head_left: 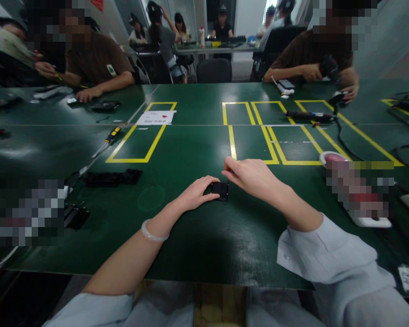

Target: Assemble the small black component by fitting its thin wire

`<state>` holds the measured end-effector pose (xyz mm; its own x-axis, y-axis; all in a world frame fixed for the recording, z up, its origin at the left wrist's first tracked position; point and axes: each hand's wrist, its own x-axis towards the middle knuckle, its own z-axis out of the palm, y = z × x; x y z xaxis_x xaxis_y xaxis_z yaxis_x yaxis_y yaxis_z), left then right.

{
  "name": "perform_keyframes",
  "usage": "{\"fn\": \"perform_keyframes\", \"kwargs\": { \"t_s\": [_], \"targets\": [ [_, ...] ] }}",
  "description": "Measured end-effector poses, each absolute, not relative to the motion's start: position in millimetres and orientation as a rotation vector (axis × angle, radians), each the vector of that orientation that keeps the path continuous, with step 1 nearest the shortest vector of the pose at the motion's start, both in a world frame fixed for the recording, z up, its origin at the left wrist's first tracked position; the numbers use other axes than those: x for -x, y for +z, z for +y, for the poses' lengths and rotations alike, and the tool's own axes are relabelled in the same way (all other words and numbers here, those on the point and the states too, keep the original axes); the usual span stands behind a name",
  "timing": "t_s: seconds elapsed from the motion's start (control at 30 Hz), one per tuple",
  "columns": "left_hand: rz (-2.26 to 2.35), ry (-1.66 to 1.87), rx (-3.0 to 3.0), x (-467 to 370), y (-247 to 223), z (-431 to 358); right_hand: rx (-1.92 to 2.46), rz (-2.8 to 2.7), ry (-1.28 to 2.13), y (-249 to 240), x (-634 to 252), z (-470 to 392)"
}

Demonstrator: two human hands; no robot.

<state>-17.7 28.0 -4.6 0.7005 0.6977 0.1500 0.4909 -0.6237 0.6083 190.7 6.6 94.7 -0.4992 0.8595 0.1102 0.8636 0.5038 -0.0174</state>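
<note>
My left hand is closed around a small black rectangular part, steadying it on the green table, thumb along its near side and fingers over the far side. My right hand hovers just above and right of that part, thumb and forefinger pinched together. A thin dark sliver shows beneath the pinch at the part's right edge; what it is, I cannot make out.
Yellow tape marks rectangles on the green table. A yellow-black screwdriver and black parts lie left. A corded electric screwdriver and a pink-and-white object are right. Co-workers sit across the table.
</note>
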Motion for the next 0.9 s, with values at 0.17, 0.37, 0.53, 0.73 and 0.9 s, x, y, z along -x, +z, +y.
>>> {"fn": "perform_keyframes", "kwargs": {
  "t_s": [0.17, 0.37, 0.53, 0.73, 0.9],
  "targets": [
    [0.905, 0.508, -2.354, 18.0, -4.7, 28.0, 1.477, -2.619, -0.046, 93.5, -190.3, 7.0],
    [0.909, 0.512, -2.373, 18.0, -5.5, 28.1, 1.445, -2.581, -0.041, 92.0, -190.4, 6.6],
    [0.92, 0.509, -2.374, 18.0, -6.0, 27.9, 1.506, -2.615, -0.077, 91.9, -190.8, 8.0],
    [0.91, 0.527, -2.374, 17.4, -6.2, 27.8, 1.481, -2.578, -0.059, 91.6, -190.7, 7.0],
    [0.913, 0.511, -2.375, 17.4, -6.1, 27.8, 1.48, -2.563, -0.047, 92.5, -190.9, 5.4]
  ]
}}
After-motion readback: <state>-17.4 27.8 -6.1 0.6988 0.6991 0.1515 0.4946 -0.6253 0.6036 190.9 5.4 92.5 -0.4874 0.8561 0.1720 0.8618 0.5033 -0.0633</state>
